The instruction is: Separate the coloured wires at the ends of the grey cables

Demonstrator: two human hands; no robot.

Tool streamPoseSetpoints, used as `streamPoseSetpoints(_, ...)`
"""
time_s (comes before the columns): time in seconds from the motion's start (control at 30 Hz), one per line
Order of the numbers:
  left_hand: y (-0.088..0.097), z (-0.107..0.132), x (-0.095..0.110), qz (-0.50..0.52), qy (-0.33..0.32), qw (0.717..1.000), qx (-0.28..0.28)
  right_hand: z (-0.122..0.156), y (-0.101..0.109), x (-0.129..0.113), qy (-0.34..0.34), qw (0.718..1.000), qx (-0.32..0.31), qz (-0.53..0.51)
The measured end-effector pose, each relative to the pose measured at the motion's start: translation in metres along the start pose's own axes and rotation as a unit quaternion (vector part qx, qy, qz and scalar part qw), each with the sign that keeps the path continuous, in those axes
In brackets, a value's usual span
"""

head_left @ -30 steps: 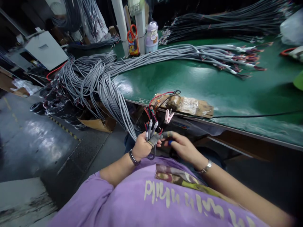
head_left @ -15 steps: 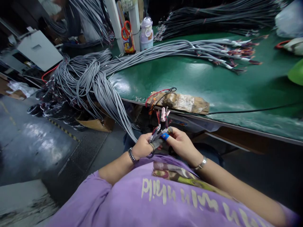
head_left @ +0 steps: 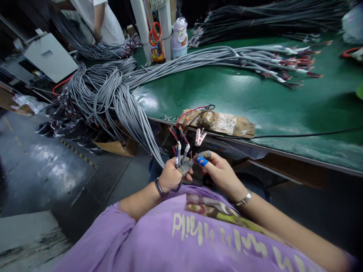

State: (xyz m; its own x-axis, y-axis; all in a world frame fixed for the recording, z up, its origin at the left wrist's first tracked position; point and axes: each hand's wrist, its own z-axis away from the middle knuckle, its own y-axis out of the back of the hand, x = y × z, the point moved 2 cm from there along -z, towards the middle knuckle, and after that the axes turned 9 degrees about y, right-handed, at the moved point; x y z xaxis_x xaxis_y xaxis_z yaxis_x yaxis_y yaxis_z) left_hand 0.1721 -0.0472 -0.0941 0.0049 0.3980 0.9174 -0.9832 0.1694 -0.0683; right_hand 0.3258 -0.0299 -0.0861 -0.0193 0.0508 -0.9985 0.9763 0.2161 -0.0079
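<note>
My left hand (head_left: 169, 175) is closed round the ends of a few grey cables (head_left: 180, 152), which stand upright with coloured wire tips fanned out above my fist. My right hand (head_left: 219, 170), with a blue cot on one fingertip, pinches at thin wires beside the left hand; what it grips is too small to name. A pink clip (head_left: 200, 136) hangs at the table edge just above both hands. The cables run from a big grey bundle (head_left: 113, 94) draped over the table's left end.
The green table (head_left: 255, 102) carries a taped cardboard pad (head_left: 224, 122) with red and black leads, more grey cable bundles (head_left: 249, 60), a dark bundle behind, orange scissors (head_left: 154, 36) and a bottle (head_left: 179, 37). A person in white (head_left: 102, 19) works at the far left. A black cord crosses the table.
The cable ends, tilted toward the pink clip half a second ago, stand upright in my left hand again. My right hand has shifted slightly right, off the clip.
</note>
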Motion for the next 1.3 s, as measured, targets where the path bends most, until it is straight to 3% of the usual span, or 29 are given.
streamPoseSetpoints(0.13, 0.001, 0.000, -0.001, 0.008, 0.007, 1.000, 0.009, -0.005, -0.003, -0.005, 0.020, 0.999, -0.046, 0.012)
streamPoseSetpoints(0.27, 0.002, -0.003, -0.007, 0.005, 0.015, 1.000, 0.009, -0.008, -0.006, -0.003, 0.013, 0.998, -0.053, 0.019)
streamPoseSetpoints(0.8, -0.003, 0.001, -0.005, 0.024, -0.016, 0.998, 0.061, -0.003, -0.009, -0.001, 0.032, 0.998, 0.043, 0.019)
streamPoseSetpoints(1.03, -0.005, -0.001, -0.005, 0.007, 0.041, 0.999, 0.000, -0.003, -0.009, -0.001, -0.009, 1.000, 0.029, -0.001)
streamPoseSetpoints(1.3, -0.001, -0.002, -0.008, 0.026, -0.013, 0.999, 0.034, -0.004, -0.007, 0.001, 0.005, 0.999, 0.045, 0.021)
